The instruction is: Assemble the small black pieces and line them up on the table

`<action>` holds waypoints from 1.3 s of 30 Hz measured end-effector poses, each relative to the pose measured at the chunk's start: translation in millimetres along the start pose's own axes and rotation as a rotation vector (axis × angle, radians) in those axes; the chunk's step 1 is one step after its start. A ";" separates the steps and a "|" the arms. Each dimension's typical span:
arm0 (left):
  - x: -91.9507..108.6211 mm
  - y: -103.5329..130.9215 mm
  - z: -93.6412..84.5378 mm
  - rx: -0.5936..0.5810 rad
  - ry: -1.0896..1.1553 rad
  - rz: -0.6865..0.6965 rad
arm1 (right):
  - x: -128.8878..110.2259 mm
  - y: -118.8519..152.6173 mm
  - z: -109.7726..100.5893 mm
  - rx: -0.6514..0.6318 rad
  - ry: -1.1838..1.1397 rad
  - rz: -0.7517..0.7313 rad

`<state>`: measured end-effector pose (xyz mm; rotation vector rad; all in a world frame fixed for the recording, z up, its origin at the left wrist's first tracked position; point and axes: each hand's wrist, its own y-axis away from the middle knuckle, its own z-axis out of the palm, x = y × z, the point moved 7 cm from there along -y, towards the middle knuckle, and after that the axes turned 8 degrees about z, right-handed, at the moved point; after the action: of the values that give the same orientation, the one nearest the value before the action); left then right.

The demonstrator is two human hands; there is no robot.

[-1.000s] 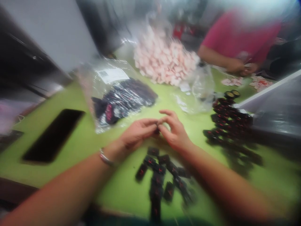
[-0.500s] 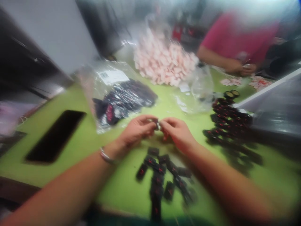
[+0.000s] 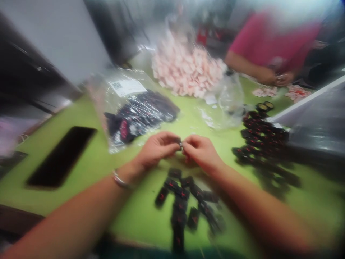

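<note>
My left hand [image 3: 157, 149] is closed in a pinch on a small dark piece [image 3: 180, 143], too blurred to name. My right hand [image 3: 201, 153] meets it fingertip to fingertip, thumb and forefinger pressed together at the piece's edge. Whatever sits inside the right pinch is hidden. Both hands hover over the green table [image 3: 134, 205]. Below them, nearer to me, lies a loose cluster of small black blocks [image 3: 180, 205] with red marks, some overlapping.
A clear bag [image 3: 126, 88] of dark parts lies behind my left hand. Beyond are a pale pink heap [image 3: 188, 70] and crumpled plastic [image 3: 230, 104]. More black pieces [image 3: 261, 136] are piled right, beside a grey bin [image 3: 318, 118]. A black slab [image 3: 63, 156] lies left. A co-worker in pink [image 3: 275, 43] handles something.
My fingertips have shifted slightly around the small dark piece, and less of it shows between them. The view has drifted a little; the piles lie as before.
</note>
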<state>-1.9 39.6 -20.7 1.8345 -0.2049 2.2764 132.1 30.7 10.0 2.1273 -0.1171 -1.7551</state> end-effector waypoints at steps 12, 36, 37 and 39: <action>4.7 1.5 4.0 0.040 -0.104 0.070 | -1.8 -4.0 -1.9 0.142 0.228 -0.169; -2.2 2.9 8.1 -0.075 0.021 0.041 | -14.1 -0.3 -2.3 0.096 0.439 -0.341; -2.2 2.8 7.9 -0.076 0.066 0.029 | -12.3 -0.6 -2.3 0.062 0.356 -0.272; -2.2 2.4 7.3 -0.077 0.116 0.006 | -5.0 -1.6 0.2 -0.029 0.158 -0.109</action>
<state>4.9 35.4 -21.2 1.6614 -0.2747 2.3361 130.6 33.6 14.1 2.2792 0.0675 -1.6282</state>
